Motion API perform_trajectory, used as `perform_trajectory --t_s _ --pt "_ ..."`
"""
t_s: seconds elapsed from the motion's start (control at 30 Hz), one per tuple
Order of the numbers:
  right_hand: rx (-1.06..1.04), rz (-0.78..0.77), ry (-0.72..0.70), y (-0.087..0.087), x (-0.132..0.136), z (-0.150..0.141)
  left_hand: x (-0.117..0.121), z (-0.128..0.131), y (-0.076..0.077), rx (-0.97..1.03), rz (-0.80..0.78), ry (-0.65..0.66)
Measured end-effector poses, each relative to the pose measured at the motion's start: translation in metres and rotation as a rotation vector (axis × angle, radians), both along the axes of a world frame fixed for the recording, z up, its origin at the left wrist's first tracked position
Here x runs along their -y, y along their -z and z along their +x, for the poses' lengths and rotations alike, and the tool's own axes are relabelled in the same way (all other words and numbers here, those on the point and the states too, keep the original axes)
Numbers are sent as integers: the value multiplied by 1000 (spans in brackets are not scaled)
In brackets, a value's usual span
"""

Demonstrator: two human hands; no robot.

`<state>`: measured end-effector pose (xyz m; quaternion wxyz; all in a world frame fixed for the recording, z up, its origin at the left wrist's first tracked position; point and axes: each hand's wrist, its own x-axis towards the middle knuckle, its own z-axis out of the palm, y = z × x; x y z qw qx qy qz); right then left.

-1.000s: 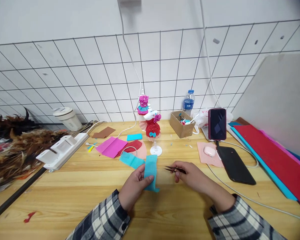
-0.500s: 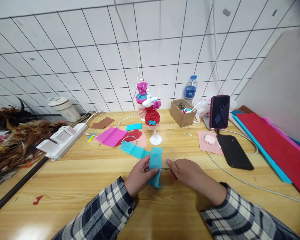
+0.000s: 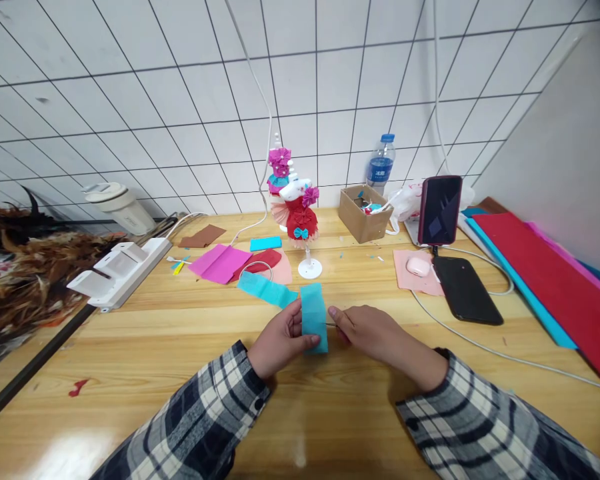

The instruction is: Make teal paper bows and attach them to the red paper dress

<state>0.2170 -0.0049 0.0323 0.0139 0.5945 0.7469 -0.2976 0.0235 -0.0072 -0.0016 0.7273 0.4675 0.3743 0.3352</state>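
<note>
My left hand (image 3: 286, 337) pinches a folded strip of turquoise crepe paper (image 3: 314, 308) upright above the table, thumb across its lower part. Close by on the right, my right hand (image 3: 367, 330) is closed round what look like small scissors (image 3: 333, 325). Their thin blades point left at the paper's right edge; the handles are mostly hidden in my fingers. Behind my left hand lies another turquoise paper strip (image 3: 266, 288). Beyond the hands, a small mannequin in a red paper dress (image 3: 303, 217) stands on a white round base, with a pink-and-turquoise figure (image 3: 280, 163) behind it.
Magenta paper (image 3: 221, 263) and brown paper (image 3: 203, 235) lie at the back left, near a white power strip (image 3: 123, 270). A cardboard box (image 3: 363, 220), bottle (image 3: 381, 163), upright phone (image 3: 440, 210) and black phone (image 3: 467, 290) stand or lie right. Coloured sheets (image 3: 540, 280) cover the far right.
The crepe paper's lower end now looks shorter and straighter, and both hands have shifted slightly upward in view. The camera has tilted a little. Both hands keep their hold.
</note>
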Motion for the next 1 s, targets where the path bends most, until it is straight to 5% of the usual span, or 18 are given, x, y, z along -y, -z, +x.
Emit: perform_trajectory --t_s 1.0 --pt "62 57 -38 3 2 -2 4 1 -2 -82 86 -2"
